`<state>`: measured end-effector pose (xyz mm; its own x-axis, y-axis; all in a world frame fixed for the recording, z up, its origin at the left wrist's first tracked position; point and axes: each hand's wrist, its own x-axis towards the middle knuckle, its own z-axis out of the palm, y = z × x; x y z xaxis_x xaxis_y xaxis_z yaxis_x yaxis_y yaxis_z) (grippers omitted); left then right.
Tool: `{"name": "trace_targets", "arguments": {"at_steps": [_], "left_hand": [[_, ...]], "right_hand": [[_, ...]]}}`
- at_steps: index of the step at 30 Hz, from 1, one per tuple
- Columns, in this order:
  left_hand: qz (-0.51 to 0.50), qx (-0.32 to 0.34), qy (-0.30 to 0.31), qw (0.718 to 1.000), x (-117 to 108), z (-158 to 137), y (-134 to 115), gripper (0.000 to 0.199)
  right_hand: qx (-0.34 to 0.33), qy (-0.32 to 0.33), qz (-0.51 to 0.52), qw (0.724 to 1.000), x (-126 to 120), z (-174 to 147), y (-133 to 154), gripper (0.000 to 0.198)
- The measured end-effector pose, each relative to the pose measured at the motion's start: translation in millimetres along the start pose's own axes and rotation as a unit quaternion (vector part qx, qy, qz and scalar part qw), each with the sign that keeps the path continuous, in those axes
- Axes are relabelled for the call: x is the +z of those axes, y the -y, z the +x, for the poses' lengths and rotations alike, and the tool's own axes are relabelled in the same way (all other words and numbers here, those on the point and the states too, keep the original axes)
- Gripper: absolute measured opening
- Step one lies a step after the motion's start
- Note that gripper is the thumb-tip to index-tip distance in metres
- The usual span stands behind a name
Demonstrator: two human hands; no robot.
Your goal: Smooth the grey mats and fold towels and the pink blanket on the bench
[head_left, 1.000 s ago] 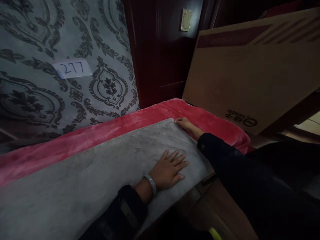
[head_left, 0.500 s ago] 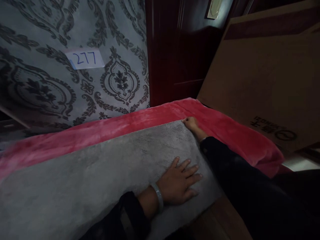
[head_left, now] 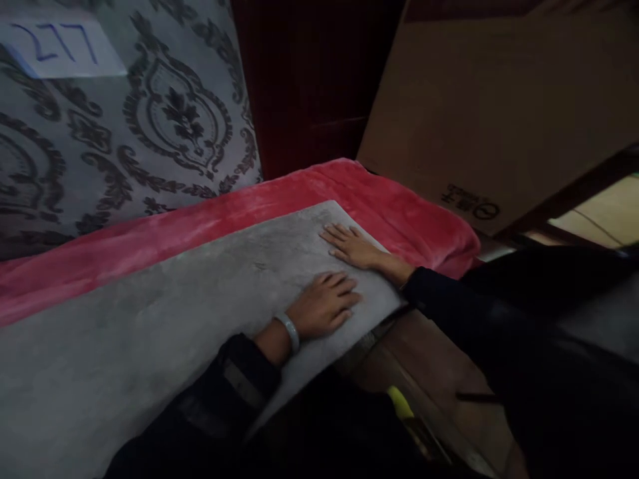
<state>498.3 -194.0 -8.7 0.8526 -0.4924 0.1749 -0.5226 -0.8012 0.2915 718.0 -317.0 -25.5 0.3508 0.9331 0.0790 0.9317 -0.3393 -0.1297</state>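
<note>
A grey plush cloth [head_left: 164, 299] lies spread over a long surface, on top of a red fleecy blanket [head_left: 309, 189] that shows along its far side and right end. My left hand [head_left: 322, 305], with a pale bracelet at the wrist, rests palm down on the grey cloth, fingers apart. Just beyond it, close to the cloth's far right corner, my right hand [head_left: 352, 246] lies flat on the same cloth with its fingers stretched out. Neither hand holds anything.
Behind the surface stands a patterned wall [head_left: 184, 113] bearing a paper marked 277 [head_left: 64, 46]. A dark red door panel [head_left: 309, 86] adjoins it. A large cardboard sheet [head_left: 479, 113] leans at the right. Something yellow [head_left: 401, 402] shows low down near the floor.
My right hand has let go of the grey cloth's far corner and now lies flat on it, nearer my left hand. The view has shifted right and down.
</note>
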Motion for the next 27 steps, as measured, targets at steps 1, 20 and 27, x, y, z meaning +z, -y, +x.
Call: {"name": "trace_targets", "arguments": {"at_steps": [1,20,27], "left_hand": [[0.009,-0.01,-0.01,1.0,-2,1,-1,0.041],[0.157,-0.242,0.049,0.956,-5,-17,-13,0.066],[0.167,-0.314,0.073,0.932,-16,-87,-35,0.065]], "right_hand": [[0.033,0.014,-0.006,0.999,0,-17,-1,0.062],[0.133,-0.042,-0.033,0.99,8,-109,49,0.063],[0.128,-0.041,-0.017,0.991,10,-106,41,0.064]]}}
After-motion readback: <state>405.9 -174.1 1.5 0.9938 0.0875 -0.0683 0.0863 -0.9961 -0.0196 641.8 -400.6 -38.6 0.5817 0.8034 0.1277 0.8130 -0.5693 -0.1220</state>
